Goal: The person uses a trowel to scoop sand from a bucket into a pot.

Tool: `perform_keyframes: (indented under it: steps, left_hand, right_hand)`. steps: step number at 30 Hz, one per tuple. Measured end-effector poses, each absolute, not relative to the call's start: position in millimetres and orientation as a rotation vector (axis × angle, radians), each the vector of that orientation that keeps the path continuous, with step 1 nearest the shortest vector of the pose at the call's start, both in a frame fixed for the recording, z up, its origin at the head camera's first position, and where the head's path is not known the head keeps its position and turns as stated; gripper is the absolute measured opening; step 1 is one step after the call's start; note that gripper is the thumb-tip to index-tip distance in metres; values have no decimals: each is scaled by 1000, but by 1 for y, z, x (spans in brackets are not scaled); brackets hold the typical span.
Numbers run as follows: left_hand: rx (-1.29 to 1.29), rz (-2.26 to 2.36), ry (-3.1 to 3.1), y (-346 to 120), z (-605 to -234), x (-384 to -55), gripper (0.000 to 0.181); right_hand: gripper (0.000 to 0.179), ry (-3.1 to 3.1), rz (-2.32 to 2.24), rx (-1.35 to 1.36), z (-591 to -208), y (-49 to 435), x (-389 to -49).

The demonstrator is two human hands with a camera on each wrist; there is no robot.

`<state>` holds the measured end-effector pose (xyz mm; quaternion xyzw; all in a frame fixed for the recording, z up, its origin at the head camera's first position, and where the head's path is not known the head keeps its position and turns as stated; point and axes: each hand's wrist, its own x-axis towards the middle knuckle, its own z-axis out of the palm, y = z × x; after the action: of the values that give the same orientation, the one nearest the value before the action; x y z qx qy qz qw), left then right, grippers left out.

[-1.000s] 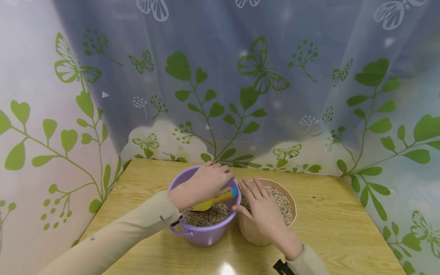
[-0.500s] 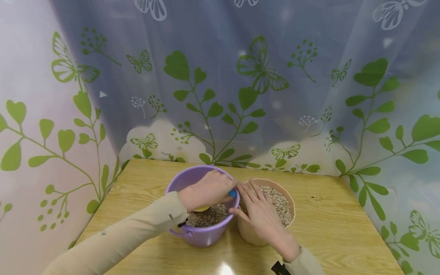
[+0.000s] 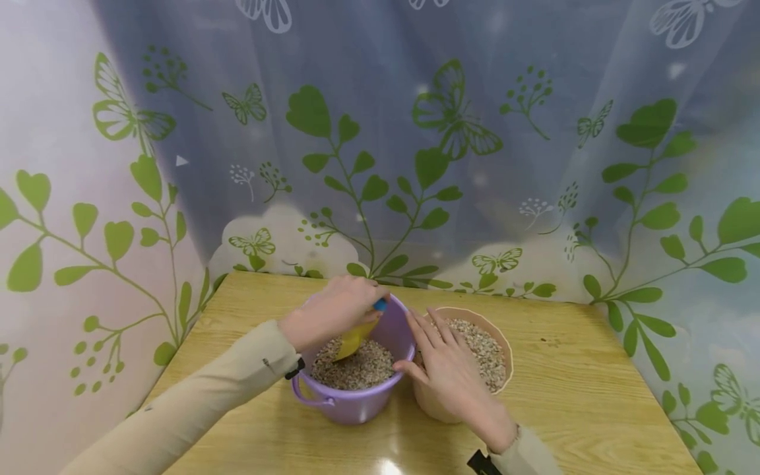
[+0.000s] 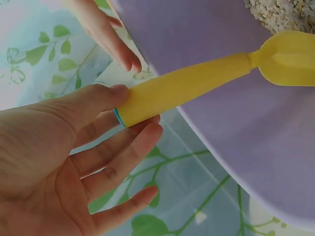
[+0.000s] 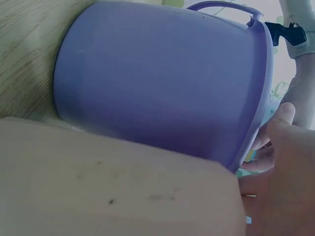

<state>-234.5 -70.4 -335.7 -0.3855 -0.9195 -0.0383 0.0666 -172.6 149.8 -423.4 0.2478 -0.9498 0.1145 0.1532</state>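
1. Far left: a beige left sleeve [image 3: 208, 389] reaches in across the counter [image 3: 570, 382], with a dark strap [image 3: 295, 368] at the wrist.
2. Left hand [image 3: 332, 310]: above the purple bucket, pinching the handle end of the yellow scoop [image 3: 354, 341] between thumb and fingers; the left wrist view shows the remaining fingers apart.
3. The scoop: tilted inside the bucket, blue-ended handle up, blade down at the pale granules [image 3: 365, 371].
4. Purple bucket [image 3: 356, 409]: upright on the counter, granules lying well below its rim; its purple side handle [image 3: 310, 394] hangs at the near left.
5. Right hand [image 3: 448, 373]: fingers extended, thumb spread away, lying across the left side of the beige pot; thumb at the bucket's rim, exact contact cannot be told.
6. Beige pot [image 3: 430, 398]: upright just beside the bucket, its speckled granules [image 3: 489, 359] nearer the rim. The right wrist view shows small dark marks on its wall.
7. Behind: a curtain [image 3: 380, 53] with green leaves and butterflies.
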Motion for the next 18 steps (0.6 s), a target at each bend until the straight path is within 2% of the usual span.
perform_keyframes:
  steps: [11, 18]
  left_hand:
    - [-906, -132, -2649, -90, -324, -233, 20]
    - [-889, -68, -2617, -99, -335, -232, 19]
  right_hand:
    - [91, -2756, 325, 717, -426, 143, -173]
    - [92, -2762, 314, 720, -426, 143, -174]
